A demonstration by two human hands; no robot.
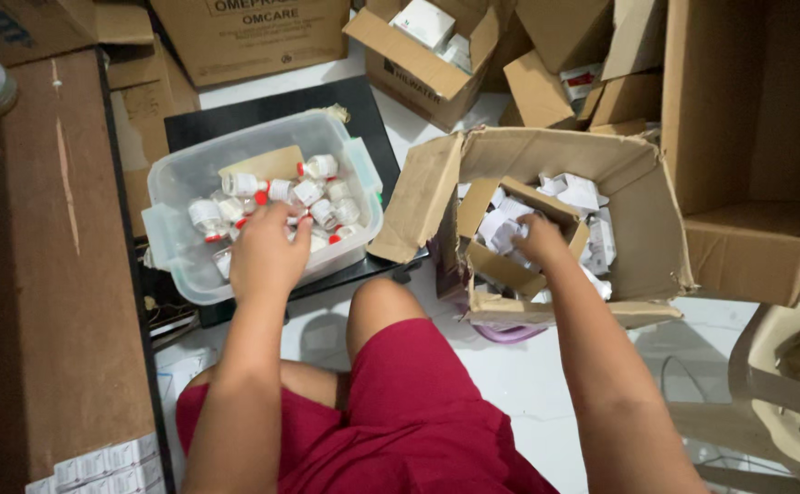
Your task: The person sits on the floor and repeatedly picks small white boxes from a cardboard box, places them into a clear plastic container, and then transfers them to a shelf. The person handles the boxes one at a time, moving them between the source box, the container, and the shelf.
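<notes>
My left hand (267,252) reaches into a clear plastic tub (176,265) that holds several small white vials with red caps (313,197); its fingers rest among the vials and I cannot tell whether one is gripped. My right hand (539,240) is inside an open cardboard box (656,220), over a smaller carton (496,265) filled with crumpled white paper packets (578,192). Its fingertips are hidden in the paper. My legs in red shorts (400,412) show below.
The tub sits on a black board (272,105). A tall cardboard carton (34,274) lies along the left. More open cardboard boxes (432,64) crowd the back and right. A plastic chair (784,375) stands at the lower right on the white floor.
</notes>
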